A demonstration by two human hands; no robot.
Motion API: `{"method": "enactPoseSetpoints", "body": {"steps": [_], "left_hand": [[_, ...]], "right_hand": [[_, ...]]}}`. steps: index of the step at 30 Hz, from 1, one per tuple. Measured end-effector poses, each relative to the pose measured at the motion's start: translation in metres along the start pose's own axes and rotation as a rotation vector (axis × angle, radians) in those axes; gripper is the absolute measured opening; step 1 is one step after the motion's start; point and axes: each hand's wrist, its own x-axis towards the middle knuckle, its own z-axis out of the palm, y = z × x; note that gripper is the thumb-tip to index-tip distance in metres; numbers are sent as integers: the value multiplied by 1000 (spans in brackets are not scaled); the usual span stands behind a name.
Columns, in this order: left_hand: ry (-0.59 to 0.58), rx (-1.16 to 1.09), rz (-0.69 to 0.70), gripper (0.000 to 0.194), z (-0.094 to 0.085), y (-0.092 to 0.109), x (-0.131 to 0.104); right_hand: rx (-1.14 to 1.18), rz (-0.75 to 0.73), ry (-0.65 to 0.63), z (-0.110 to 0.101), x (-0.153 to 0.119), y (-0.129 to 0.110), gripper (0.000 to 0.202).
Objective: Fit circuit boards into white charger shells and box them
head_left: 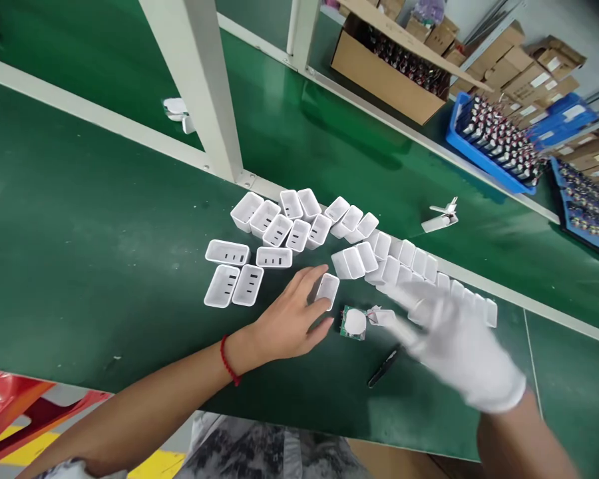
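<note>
My bare left hand, with a red cord bracelet at its wrist, curves its fingers and thumb round a small open-topped white plastic case on the green bench. Just right of that case lies a green circuit board with a round white pad on top. A small white piece sits against the board's right side. My right hand, in a white glove, is smeared by motion over the right-hand cases; whether its fingers hold anything does not show. Below the board rests a black pen-like tool.
More white cases stand in clusters along the bench divider. A white upright post rises behind them. Across the divider lie a white part with wires, a blue tray of small parts and a cardboard box.
</note>
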Motion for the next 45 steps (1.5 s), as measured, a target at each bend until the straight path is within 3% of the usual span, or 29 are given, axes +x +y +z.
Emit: {"method": "enactPoseSetpoints", "body": {"steps": [3,6,8,12,16,19,29,34,45], "left_hand": [[-1,-109,-41,11,5,-3,-2],[-27,-180,-52,23,9,-7,-3],[-64,-222,-52,39,9,-8,-2],[-149,-300,-124,67,10,-9,-2],[-201,-361,-173,70,14,-11,-3],[-225,-389,-159,70,18,-11,-4],[-222,-372,-83,64,21,-15,-2],[-224,-367,-92,65,22,-15,-2],[-247,-377,-64,67,23,-16,-3]], "right_hand": [[-188,-146,-154,29,-35,-40,49],[-317,-173,-233,57,-46,-42,54],[-317,-146,-250,64,-49,-35,52],[-102,-62,-157,48,-59,-27,51],[138,82,29,21,-60,-30,56],[170,68,62,13,-47,-36,56],[-244,-165,-51,12,-13,-58,37],[-300,-248,-110,6,3,-61,18],[-410,-303,-270,4,14,-73,14]]}}
